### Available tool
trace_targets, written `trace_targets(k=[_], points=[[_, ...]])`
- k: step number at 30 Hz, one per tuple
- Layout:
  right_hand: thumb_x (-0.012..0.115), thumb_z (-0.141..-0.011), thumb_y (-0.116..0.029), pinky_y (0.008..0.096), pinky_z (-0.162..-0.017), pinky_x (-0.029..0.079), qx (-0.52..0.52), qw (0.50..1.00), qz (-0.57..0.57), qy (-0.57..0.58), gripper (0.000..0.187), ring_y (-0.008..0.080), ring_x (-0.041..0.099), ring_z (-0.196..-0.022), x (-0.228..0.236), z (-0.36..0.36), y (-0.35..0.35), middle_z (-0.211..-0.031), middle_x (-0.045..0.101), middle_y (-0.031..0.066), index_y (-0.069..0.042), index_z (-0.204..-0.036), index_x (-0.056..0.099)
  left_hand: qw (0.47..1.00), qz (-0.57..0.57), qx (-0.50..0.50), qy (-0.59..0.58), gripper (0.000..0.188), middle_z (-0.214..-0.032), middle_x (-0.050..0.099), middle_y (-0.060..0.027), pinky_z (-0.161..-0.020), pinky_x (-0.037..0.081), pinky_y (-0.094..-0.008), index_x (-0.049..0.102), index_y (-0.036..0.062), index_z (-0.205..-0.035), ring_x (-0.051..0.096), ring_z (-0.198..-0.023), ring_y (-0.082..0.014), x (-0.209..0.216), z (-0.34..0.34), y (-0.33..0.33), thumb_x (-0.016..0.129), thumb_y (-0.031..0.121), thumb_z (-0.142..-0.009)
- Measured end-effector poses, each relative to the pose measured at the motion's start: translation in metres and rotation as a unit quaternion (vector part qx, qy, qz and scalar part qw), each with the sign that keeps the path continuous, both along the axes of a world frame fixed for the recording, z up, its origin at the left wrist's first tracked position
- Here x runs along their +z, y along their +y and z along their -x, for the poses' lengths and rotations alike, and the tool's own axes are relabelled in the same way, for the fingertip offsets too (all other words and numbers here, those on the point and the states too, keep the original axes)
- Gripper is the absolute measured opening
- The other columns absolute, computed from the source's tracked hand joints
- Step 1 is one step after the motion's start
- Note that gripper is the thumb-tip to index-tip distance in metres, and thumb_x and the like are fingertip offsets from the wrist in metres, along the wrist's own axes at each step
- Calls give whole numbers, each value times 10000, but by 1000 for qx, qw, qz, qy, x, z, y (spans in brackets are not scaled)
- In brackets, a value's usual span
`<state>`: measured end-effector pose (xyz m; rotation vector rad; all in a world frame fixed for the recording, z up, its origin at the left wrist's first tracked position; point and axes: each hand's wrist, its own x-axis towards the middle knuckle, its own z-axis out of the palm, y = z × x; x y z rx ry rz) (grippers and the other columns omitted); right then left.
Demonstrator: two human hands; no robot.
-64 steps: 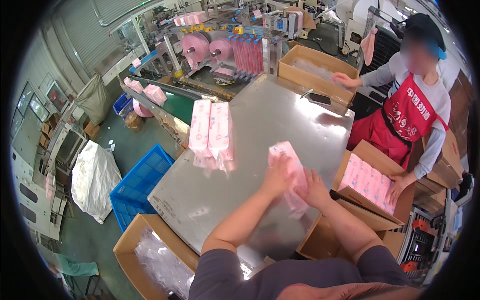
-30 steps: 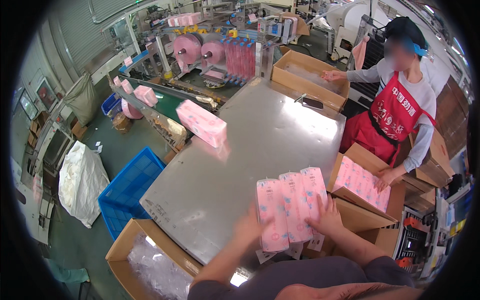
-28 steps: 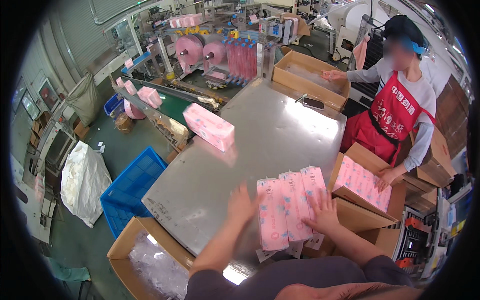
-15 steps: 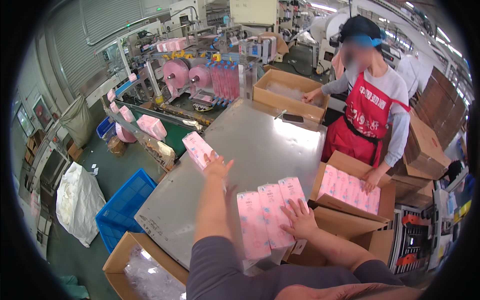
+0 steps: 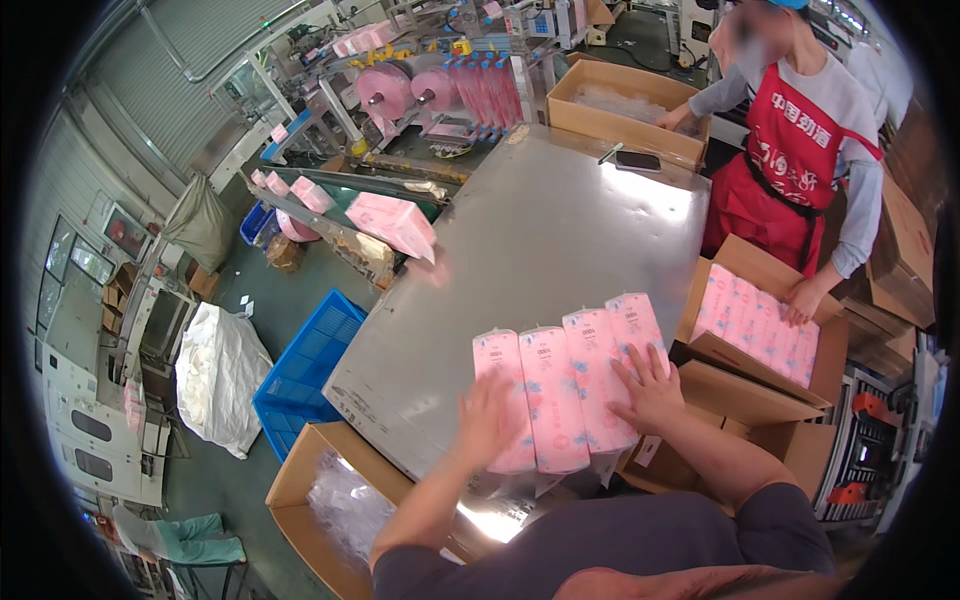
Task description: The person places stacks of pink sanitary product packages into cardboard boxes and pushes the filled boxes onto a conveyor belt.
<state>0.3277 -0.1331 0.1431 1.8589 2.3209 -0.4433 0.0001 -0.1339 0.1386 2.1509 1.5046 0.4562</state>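
Note:
Several pink soft tissue packs [image 5: 555, 400] with blue marks stand side by side in a row at the near edge of the metal table [image 5: 560, 240]. My left hand [image 5: 487, 420], slightly blurred, lies against the leftmost pack with its fingers stretched out. On the right end of the row rests my right hand [image 5: 648, 392], fingers spread over the packs' faces. Both hands are open and touch the row from its two sides. Another pink tissue pack [image 5: 390, 222] sits at the end of the conveyor, apart from my hands.
Across the table a co-worker in a red apron [image 5: 775, 170] touches a carton of pink packs [image 5: 755, 325]. An open carton [image 5: 715, 425] stands at my right. A carton of clear plastic bags [image 5: 345, 500] and a blue crate [image 5: 310, 365] stand left. A phone [image 5: 638, 160] lies on the table.
My left hand has come back from the far-left pack to the row, which is now one pack longer. Another pack has come forward on the conveyor. The view has shifted.

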Motion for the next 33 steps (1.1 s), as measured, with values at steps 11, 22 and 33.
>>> trace_targets(k=[11, 22, 33], points=[[482, -871, -691, 639, -1107, 206, 12, 999, -46, -9, 777, 377, 153, -1480, -2, 1, -12, -1602, 214, 117, -261, -1506, 356, 962, -57, 187, 188, 601, -1507, 331, -206, -1108, 160, -706, 553, 132, -1336, 174, -1448, -428, -42, 16, 344, 469, 573, -937], [652, -912, -207, 372, -1071, 395, -262, 763, 132, 576, 804, 248, 424, -1342, -54, -64, 22, -1514, 372, 134, -126, -1563, 187, 989, -90, -113, -30, 440, -1469, 399, -219, -1162, 234, -549, 597, 110, -1289, 275, -1397, -483, -49, 106, -4, 646, 188, -860], [443, -972, -595, 390, -1022, 462, -374, 370, 348, 776, 679, 229, 573, -1197, -132, -76, 36, -1360, 577, 90, -82, -1416, 488, 812, 211, 331, -432, 521, -1446, 442, -186, -1126, 300, -488, 533, 92, -1355, 354, -1364, -401, -93, 49, 36, 627, 291, -883]])
